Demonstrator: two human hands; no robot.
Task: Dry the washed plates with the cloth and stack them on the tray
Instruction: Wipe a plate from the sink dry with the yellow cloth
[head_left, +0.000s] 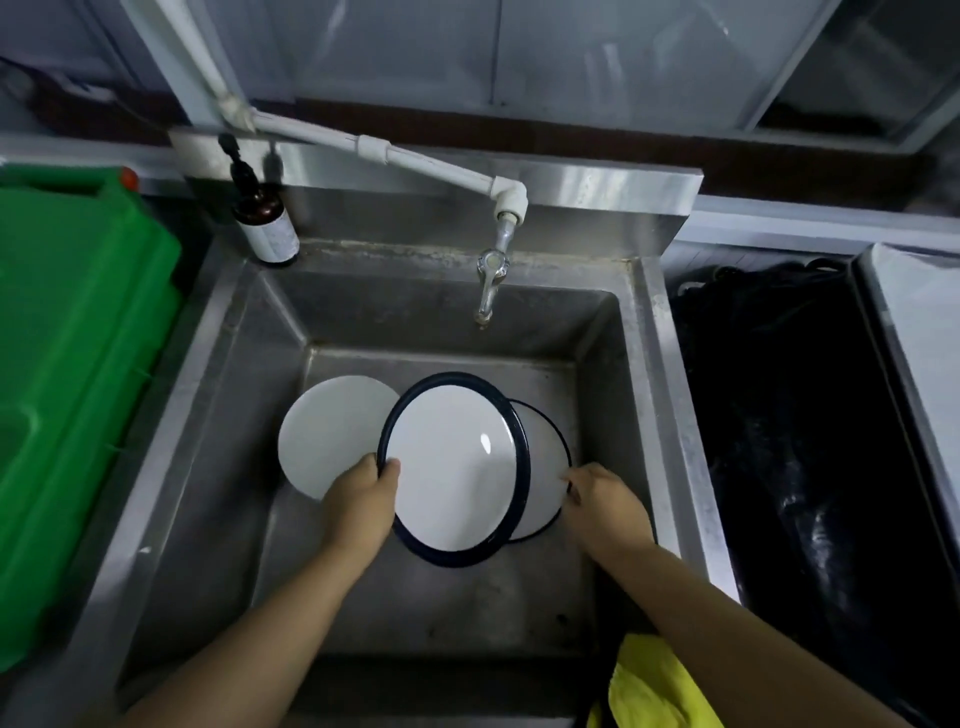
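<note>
A person's left hand grips the lower-left rim of a round white enamel plate with a dark blue rim, thumb curled over the edge, holding it tilted above the bottom of a stainless-steel sink basin. The right hand reaches in from the other side, its fingers pinching the right edge of a second white plate with a thin dark rim, which lies partly hidden behind the first. A third round plate, plain white with its underside up, rests on the basin floor to the left, its near edge under the left hand. A yellow cloth hangs at the basin's front right corner, beneath the right forearm. Above the plates, a chrome tap drops from a white plastic pipe that runs across the steel backsplash. A brown pump bottle with a white label stands on the back left corner of the sink. A green plastic crate sits to the left; to the right is a dark bin lined with black plastic.
</note>
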